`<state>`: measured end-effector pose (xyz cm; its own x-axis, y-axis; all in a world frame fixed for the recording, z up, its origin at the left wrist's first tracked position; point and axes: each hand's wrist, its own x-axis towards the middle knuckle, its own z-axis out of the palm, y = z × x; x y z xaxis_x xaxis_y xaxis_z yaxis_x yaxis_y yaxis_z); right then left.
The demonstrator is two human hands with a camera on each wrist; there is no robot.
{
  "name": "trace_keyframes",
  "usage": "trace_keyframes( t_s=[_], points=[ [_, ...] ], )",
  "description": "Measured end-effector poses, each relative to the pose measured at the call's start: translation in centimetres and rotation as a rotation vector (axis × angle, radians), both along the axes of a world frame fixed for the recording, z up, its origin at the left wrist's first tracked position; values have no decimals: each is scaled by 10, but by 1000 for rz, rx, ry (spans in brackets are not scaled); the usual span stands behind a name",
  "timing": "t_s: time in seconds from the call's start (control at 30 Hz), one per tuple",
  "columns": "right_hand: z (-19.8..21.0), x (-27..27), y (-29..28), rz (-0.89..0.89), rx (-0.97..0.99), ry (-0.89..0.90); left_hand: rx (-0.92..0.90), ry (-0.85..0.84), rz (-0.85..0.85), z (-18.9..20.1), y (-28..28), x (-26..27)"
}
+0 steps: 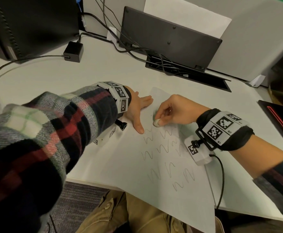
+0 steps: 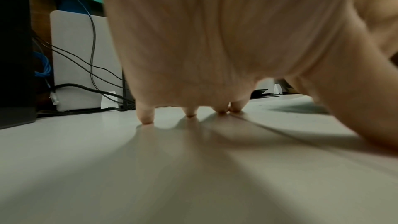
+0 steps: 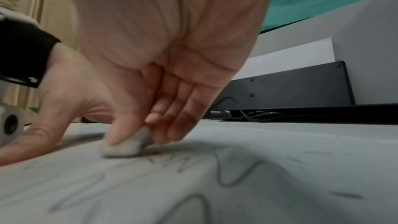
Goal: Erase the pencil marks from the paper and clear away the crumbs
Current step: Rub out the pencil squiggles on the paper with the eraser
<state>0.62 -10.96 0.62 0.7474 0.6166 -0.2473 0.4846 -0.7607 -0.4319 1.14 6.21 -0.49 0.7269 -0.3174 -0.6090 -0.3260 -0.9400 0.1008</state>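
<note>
Right hand (image 3: 172,67) fills its wrist view: thumb and fingertips pinching a small greyish eraser (image 3: 129,144), pressed down on the paper (image 1: 129,165) at the top of the pencil squiggles (image 1: 164,158). Left hand (image 1: 137,111) lies spread flat, thumb on the sheet's left edge, fingers reaching past its far corner onto the desk (image 1: 70,78). Left wrist view shows those fingertips (image 2: 147,117) touching down, which the head view mostly hides. Faint dark flecks (image 3: 344,195) near the squiggles might be crumbs, too blurry to say. Black adapter (image 1: 73,51) and cables (image 1: 137,49) sit farther back.
</note>
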Motion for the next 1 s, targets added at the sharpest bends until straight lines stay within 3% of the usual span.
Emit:
trace_keyframes(
  t_s=[0.1,0.37,0.53,0.77,1.0],
  points=[
    [1,8,-6,-90,76,-105,-3,-4,3,1,0,-1],
    [-7,19,-13,-147,67,20,25,-117,-1,3,-17,-7],
    [-6,17,-10,-86,43,-54,65,-143,4,1,-30,-9],
    [0,3,-15,0,43,97,56,-110,-6,5,-33,-10],
    [-4,7,-7,16,-41,-152,38,-97,-27,8,-36,-12]
  ],
)
